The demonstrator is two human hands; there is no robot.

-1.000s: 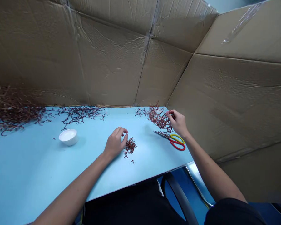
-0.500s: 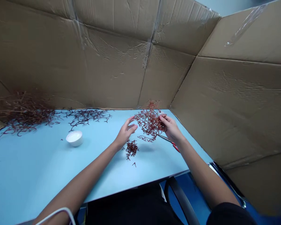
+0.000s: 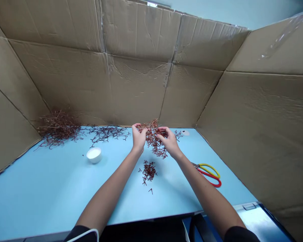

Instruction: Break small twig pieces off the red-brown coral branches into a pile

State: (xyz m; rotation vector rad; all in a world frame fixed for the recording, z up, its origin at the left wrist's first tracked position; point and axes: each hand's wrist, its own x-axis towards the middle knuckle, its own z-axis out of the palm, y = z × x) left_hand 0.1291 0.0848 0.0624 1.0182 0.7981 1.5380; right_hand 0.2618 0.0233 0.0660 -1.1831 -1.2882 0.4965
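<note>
A tangled clump of thin reddish-brown branching stems (image 3: 155, 143) is held up above the table between both hands. My left hand (image 3: 138, 138) pinches its upper left side with thumb and fingers. On the clump's right side, my right hand (image 3: 170, 143) grips with its fingers closed, the tips partly hidden among the stems. Below the hands lies a small pile of short brown forked pieces (image 3: 148, 171), with one loose bit in front of it. Scissors (image 3: 209, 174) with a yellow and a red handle lie to the right, their blades partly behind my right forearm.
A white bowl (image 3: 94, 155) stands left of the hands. Behind it are a flat spread of dark stems (image 3: 108, 133) and a large brown heap (image 3: 59, 129). More dark pieces (image 3: 178, 135) lie at the back right. Cardboard walls (image 3: 138, 90) enclose the blue table (image 3: 53, 191).
My left hand has come from open beside the clump to gripping it. The camera view has shifted, showing the scissors' handles and more of the left wall.
</note>
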